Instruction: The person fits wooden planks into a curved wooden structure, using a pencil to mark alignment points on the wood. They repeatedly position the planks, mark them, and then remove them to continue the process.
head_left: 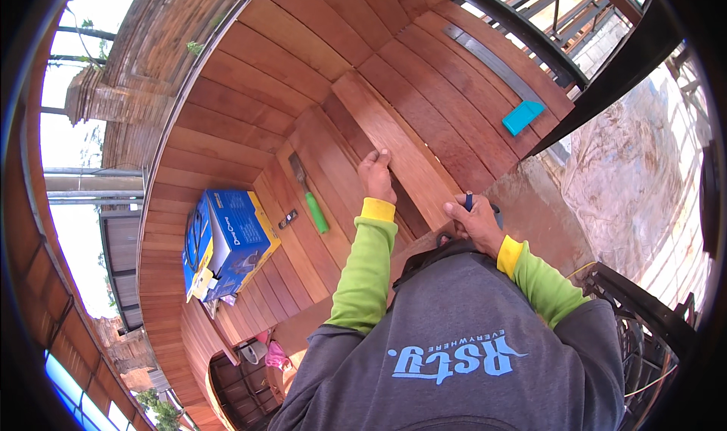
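A loose reddish-brown wooden plank (394, 132) lies slanting across the board surface, with a darker gap along its left side. My left hand (376, 175) is closed at the plank's left edge, thumb and fingers curled together. At the plank's near end, my right hand (477, 220) has its thumb on top and its fingers bent around the end. A small dark blue item shows at the right hand's fingers, too small to name. Left of my left hand lies a flat-bladed tool with a green handle (316, 213), beside a small black object (288, 219).
A handsaw with a teal handle (522, 117) rests on the boards at the right. A blue and yellow box (238, 238) stands to the left, a dark cord on it. Curved plank walling (219, 105) rises along the far left. Black metal framing (530, 41) borders the far right.
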The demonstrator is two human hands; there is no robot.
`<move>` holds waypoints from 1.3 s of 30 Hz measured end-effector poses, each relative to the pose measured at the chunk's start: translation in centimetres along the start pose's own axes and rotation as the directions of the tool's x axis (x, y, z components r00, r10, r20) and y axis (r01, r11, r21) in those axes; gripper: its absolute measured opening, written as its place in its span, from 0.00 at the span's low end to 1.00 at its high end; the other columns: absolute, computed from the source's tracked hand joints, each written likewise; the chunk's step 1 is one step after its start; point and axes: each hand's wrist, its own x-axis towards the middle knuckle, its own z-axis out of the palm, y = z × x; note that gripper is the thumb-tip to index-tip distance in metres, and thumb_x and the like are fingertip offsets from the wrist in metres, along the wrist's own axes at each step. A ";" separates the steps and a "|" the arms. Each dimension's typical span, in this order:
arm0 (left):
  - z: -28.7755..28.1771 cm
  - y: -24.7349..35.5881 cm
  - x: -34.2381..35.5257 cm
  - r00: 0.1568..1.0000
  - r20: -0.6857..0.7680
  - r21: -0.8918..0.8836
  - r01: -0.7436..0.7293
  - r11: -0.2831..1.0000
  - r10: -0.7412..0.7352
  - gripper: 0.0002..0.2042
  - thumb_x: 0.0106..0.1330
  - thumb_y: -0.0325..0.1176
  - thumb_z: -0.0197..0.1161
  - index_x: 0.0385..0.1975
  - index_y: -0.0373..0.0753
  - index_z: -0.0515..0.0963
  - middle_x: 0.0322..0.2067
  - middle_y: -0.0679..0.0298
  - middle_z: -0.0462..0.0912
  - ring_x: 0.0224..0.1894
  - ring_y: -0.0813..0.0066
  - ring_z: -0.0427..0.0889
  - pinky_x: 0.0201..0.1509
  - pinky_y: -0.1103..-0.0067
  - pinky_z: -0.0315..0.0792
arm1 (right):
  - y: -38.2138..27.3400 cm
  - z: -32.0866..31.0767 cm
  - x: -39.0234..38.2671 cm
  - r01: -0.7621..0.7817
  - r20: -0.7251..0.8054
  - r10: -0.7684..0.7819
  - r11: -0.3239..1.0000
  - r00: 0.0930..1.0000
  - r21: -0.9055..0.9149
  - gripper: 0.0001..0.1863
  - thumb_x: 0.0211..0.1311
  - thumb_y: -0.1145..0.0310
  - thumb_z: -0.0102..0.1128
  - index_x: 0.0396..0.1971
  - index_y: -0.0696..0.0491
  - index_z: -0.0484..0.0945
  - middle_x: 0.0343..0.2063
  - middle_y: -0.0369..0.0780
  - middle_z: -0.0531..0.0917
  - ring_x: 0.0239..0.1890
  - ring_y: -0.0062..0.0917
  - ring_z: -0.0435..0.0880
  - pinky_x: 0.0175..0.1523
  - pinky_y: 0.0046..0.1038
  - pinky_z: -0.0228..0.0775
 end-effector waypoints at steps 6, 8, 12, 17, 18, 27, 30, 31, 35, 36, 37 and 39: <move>0.7 1.2 0.4 0.997 0.041 -0.031 0.060 0.998 -0.058 0.07 0.64 0.29 0.59 0.33 0.31 0.76 0.29 0.70 0.77 0.32 0.82 0.72 0.41 0.83 0.66 | -0.1 0.0 0.0 0.029 -0.009 -0.029 0.998 1.000 0.059 0.09 0.61 0.66 0.61 0.29 0.56 0.76 0.15 0.28 0.68 0.14 0.09 0.63 0.17 0.16 0.52; 0.7 1.3 0.3 0.998 0.031 -0.026 0.051 0.998 -0.050 0.06 0.64 0.29 0.59 0.32 0.32 0.76 0.28 0.70 0.77 0.31 0.82 0.72 0.38 0.83 0.66 | -0.5 0.0 -0.7 0.036 -0.006 -0.035 0.993 0.999 0.109 0.09 0.61 0.66 0.62 0.31 0.57 0.77 0.15 0.27 0.68 0.15 0.09 0.64 0.17 0.16 0.53; 0.8 1.6 0.1 0.999 -0.026 0.036 0.043 0.998 -0.042 0.07 0.62 0.30 0.61 0.34 0.33 0.75 0.28 0.69 0.77 0.28 0.82 0.73 0.29 0.84 0.67 | 0.2 -0.3 -0.9 0.040 -0.065 -0.043 0.998 0.997 -0.052 0.10 0.61 0.67 0.61 0.30 0.59 0.78 0.15 0.30 0.74 0.17 0.11 0.68 0.20 0.19 0.58; 1.1 2.7 0.1 0.994 -0.103 0.206 0.063 0.977 -0.043 0.09 0.61 0.30 0.63 0.36 0.33 0.74 0.26 0.68 0.77 0.24 0.81 0.74 0.20 0.83 0.67 | 2.2 -0.9 -0.2 0.076 -0.088 -0.097 0.973 0.991 -0.217 0.14 0.61 0.64 0.62 0.22 0.59 0.79 0.16 0.33 0.80 0.19 0.13 0.72 0.24 0.21 0.63; 1.3 3.1 0.1 0.995 -0.083 0.225 0.080 0.971 -0.063 0.09 0.61 0.30 0.63 0.36 0.32 0.73 0.26 0.67 0.77 0.24 0.81 0.74 0.20 0.82 0.68 | 2.2 -0.9 -0.3 0.069 -0.099 -0.094 0.971 0.991 -0.231 0.15 0.61 0.63 0.63 0.21 0.59 0.79 0.16 0.33 0.79 0.18 0.13 0.72 0.24 0.21 0.63; 1.3 3.3 -1.4 0.994 -0.111 0.407 0.063 0.911 -0.019 0.16 0.61 0.33 0.63 0.42 0.30 0.68 0.25 0.62 0.75 0.21 0.76 0.74 0.17 0.81 0.70 | 2.5 -0.1 -0.7 0.039 -0.115 -0.059 0.985 0.992 -0.169 0.16 0.61 0.61 0.63 0.21 0.59 0.79 0.15 0.34 0.78 0.18 0.14 0.74 0.24 0.20 0.68; 0.8 3.0 -1.8 0.993 -0.109 0.437 0.093 0.895 -0.050 0.17 0.61 0.33 0.64 0.42 0.29 0.67 0.26 0.61 0.74 0.20 0.75 0.74 0.16 0.81 0.70 | 3.0 -0.1 -0.7 0.025 -0.122 -0.041 0.991 0.992 -0.128 0.16 0.61 0.61 0.63 0.21 0.59 0.79 0.15 0.35 0.78 0.18 0.14 0.75 0.24 0.20 0.69; 0.8 3.1 -2.1 0.992 -0.105 0.434 0.104 0.895 -0.064 0.16 0.61 0.32 0.64 0.41 0.29 0.67 0.26 0.61 0.74 0.20 0.75 0.74 0.15 0.80 0.71 | 3.3 -0.2 -0.5 0.024 -0.128 -0.040 0.992 0.991 -0.127 0.16 0.61 0.61 0.63 0.21 0.59 0.79 0.15 0.35 0.78 0.18 0.14 0.75 0.24 0.20 0.69; 0.8 2.9 -2.2 0.991 -0.116 0.436 0.113 0.893 -0.068 0.15 0.61 0.32 0.63 0.39 0.29 0.68 0.25 0.60 0.74 0.20 0.74 0.74 0.14 0.79 0.71 | 4.0 -0.2 -0.3 0.022 -0.153 -0.039 0.993 0.987 -0.112 0.17 0.61 0.60 0.63 0.21 0.59 0.79 0.14 0.35 0.78 0.18 0.14 0.75 0.24 0.20 0.68; 0.9 2.9 -2.2 0.990 -0.121 0.445 0.115 0.888 -0.068 0.14 0.61 0.32 0.63 0.39 0.29 0.68 0.26 0.59 0.74 0.19 0.73 0.74 0.14 0.79 0.71 | 4.1 -0.3 -0.2 0.024 -0.160 -0.044 0.992 0.986 -0.124 0.17 0.61 0.60 0.63 0.21 0.58 0.79 0.14 0.35 0.78 0.18 0.14 0.75 0.24 0.20 0.68; 1.2 3.1 -2.3 0.990 -0.124 0.454 0.117 0.883 -0.068 0.14 0.61 0.32 0.63 0.39 0.29 0.68 0.26 0.59 0.74 0.19 0.73 0.73 0.14 0.79 0.71 | 4.3 -0.4 -0.2 0.027 -0.169 -0.050 0.990 0.984 -0.135 0.17 0.61 0.60 0.63 0.21 0.58 0.79 0.14 0.34 0.78 0.17 0.14 0.75 0.24 0.20 0.68; 1.4 3.1 -2.3 0.990 -0.124 0.463 0.121 0.878 -0.071 0.14 0.62 0.31 0.63 0.39 0.29 0.68 0.26 0.59 0.74 0.19 0.73 0.73 0.14 0.79 0.71 | 4.4 -0.4 -0.2 0.020 -0.192 -0.048 0.989 0.980 -0.148 0.17 0.61 0.60 0.63 0.20 0.58 0.79 0.14 0.34 0.78 0.17 0.14 0.75 0.24 0.21 0.68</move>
